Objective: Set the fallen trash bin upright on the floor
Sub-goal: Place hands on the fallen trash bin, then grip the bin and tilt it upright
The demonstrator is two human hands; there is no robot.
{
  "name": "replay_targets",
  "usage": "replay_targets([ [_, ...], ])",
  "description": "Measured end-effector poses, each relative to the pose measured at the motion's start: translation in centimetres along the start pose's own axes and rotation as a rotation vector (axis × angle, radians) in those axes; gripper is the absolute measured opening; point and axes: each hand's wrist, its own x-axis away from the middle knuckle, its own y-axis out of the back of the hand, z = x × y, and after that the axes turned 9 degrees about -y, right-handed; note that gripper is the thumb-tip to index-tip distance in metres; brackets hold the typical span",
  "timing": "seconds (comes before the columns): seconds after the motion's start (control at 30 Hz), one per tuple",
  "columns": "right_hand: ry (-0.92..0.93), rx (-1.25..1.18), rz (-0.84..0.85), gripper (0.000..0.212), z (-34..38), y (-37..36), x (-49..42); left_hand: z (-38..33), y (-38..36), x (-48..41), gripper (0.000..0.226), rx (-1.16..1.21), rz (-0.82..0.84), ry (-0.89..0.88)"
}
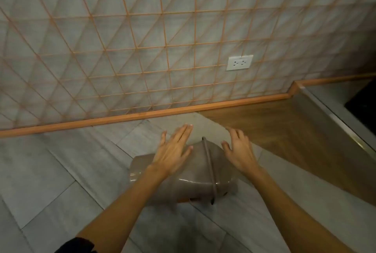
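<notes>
A glossy grey-brown trash bin lies on its side on the grey tiled floor, its base toward the left and its rimmed top toward the right. A darker band runs around it near the top. My left hand hovers flat over the bin's upper left part, fingers spread, holding nothing. Just right of the bin's upper end, my right hand is open with curled fingers, apart from the bin. My left forearm covers part of the bin's body.
A wall with an orange line grid and an orange skirting board stands just behind the bin. A white socket is on the wall. Wooden flooring and a grey cabinet edge lie to the right.
</notes>
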Motion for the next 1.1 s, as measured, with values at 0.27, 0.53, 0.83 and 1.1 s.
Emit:
replay_targets([
  [0.27,-0.302,-0.242,-0.069,0.037,-2.6,-2.9,1.4,-2.9,-2.7,-0.4,0.050,0.186,0.058,0.164],
  [0.53,-0.531,-0.339,-0.146,0.034,-3.8,-4.5,2.5,-8.2,-4.5,-2.7,0.042,0.549,-0.008,0.508],
  [0.83,-0.665,-0.314,-0.143,0.024,-4.2,-4.5,2.9,-7.4,-5.2,-4.0,0.031,0.799,-0.038,0.673],
  [1.1,-0.774,-0.940,-0.022,0.014,-4.6,-4.5,3.4,-5.7,-3.5,-3.9,0.030,0.978,-0.084,0.688],
])
